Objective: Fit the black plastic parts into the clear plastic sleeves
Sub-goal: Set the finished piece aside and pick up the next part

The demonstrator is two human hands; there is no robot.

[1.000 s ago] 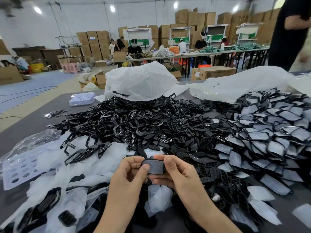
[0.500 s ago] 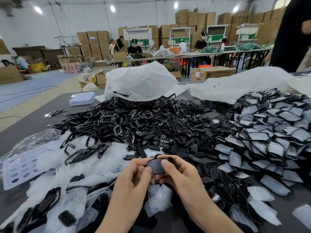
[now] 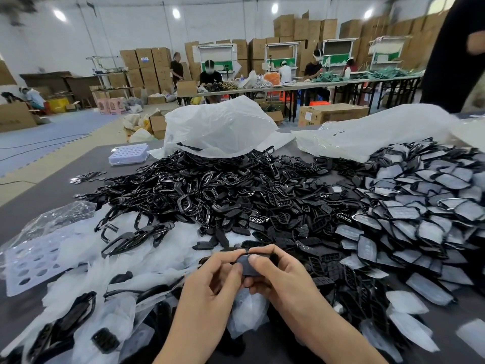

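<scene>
Both hands meet low in the middle of the view over the dark table (image 3: pixel 52 177). Between them is one black plastic part (image 3: pixel 246 266) partly wrapped in a clear sleeve. My left hand (image 3: pixel 212 279) pinches its left side with thumb and fingers. My right hand (image 3: pixel 278 274) grips its right side, fingers curled over the top edge. Most of the part is hidden by the fingers. A big heap of loose black parts (image 3: pixel 236 195) lies behind the hands. Sleeved parts (image 3: pixel 420 219) are piled on the right. Empty clear sleeves (image 3: pixel 86 258) spread out on the left.
Large white plastic bags (image 3: pixel 217 127) lie at the back of the table. A perforated tray (image 3: pixel 29 261) sits at the left, a small clear box (image 3: pixel 128 153) further back. A person in black (image 3: pixel 454 53) stands at the far right; other workers sit at distant tables.
The hands have turned the part and drawn closer together around it; the fingers now cover more of it. The person in black at the right has shifted.
</scene>
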